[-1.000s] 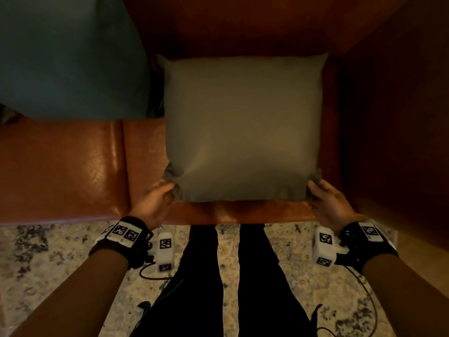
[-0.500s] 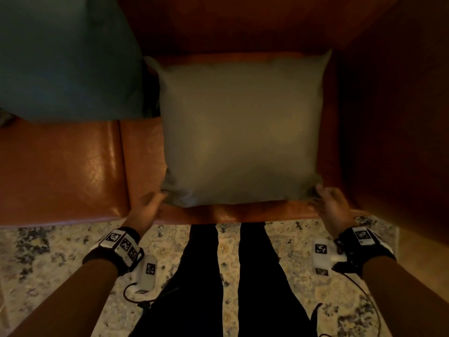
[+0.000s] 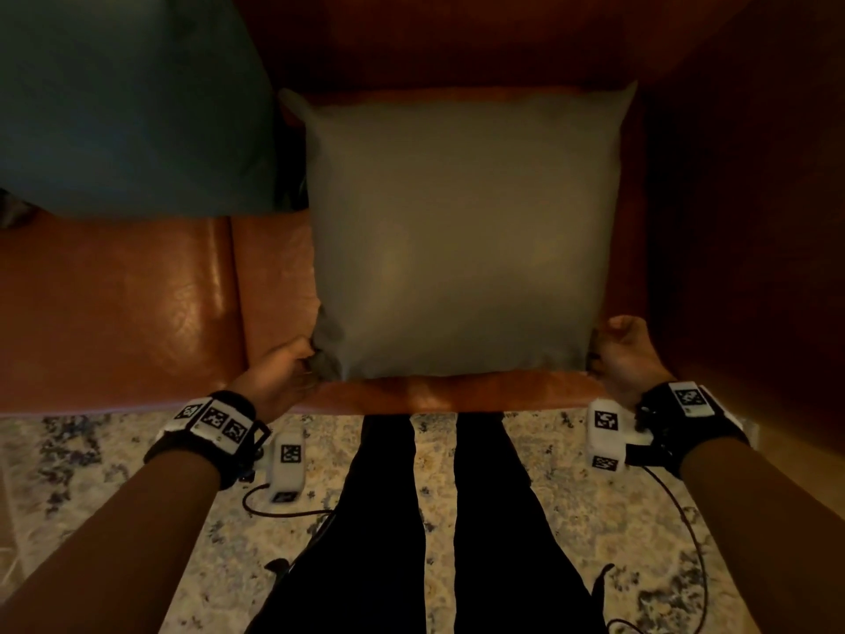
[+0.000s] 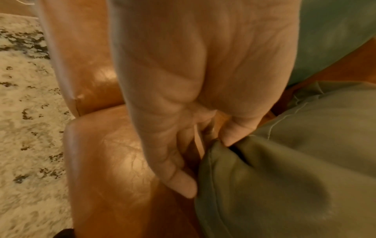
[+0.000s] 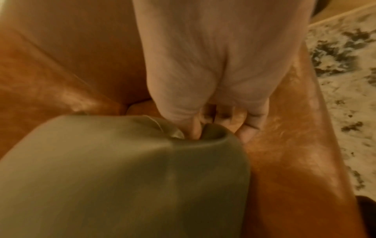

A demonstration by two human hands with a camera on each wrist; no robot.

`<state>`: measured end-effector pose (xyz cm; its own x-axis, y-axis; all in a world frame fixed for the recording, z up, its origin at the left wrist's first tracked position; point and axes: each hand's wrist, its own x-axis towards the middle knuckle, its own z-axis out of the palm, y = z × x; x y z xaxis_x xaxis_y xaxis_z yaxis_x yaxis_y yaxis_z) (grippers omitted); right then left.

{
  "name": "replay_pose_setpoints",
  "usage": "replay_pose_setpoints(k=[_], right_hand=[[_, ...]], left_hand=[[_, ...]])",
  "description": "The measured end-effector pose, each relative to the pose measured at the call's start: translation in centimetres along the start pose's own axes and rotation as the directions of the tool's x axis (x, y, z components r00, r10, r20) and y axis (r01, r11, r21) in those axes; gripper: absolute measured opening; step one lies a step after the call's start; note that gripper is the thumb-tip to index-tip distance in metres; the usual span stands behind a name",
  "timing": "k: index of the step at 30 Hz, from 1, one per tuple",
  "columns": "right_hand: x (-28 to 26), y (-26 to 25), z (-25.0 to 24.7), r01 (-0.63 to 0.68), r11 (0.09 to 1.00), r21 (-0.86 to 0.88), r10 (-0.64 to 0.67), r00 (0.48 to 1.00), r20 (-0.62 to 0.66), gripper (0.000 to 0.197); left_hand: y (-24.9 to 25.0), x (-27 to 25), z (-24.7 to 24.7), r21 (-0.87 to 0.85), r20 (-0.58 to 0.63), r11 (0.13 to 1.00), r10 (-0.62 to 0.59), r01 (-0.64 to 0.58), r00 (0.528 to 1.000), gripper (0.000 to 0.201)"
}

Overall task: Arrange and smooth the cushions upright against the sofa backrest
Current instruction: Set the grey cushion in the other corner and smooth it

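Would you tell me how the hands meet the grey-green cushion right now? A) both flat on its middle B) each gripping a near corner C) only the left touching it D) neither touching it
B: the left hand and right hand each pinch a near corner of the grey-green cushion.

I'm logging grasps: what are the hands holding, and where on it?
The grey-green cushion: left hand grips its near-left corner, right hand its near-right corner.

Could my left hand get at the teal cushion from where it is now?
Probably yes, once freed: the left hand pinches the grey cushion's near corner, and only bare sofa seat lies between it and the teal cushion.
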<state>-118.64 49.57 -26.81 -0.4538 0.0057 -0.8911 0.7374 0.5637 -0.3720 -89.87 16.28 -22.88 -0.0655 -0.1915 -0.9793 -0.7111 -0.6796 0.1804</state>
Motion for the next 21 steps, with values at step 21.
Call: replay_pose_setpoints(k=[21], right_hand=[[-4.1, -4.2, -0.8, 0.131, 0.933, -0.334, -0.029, 0.955, 0.295, 0.027]], left_hand=[[-1.7, 1.2, 0.2, 0.056, -0.074, 0.998, -0.023, 0.027, 0.997, 0.029]])
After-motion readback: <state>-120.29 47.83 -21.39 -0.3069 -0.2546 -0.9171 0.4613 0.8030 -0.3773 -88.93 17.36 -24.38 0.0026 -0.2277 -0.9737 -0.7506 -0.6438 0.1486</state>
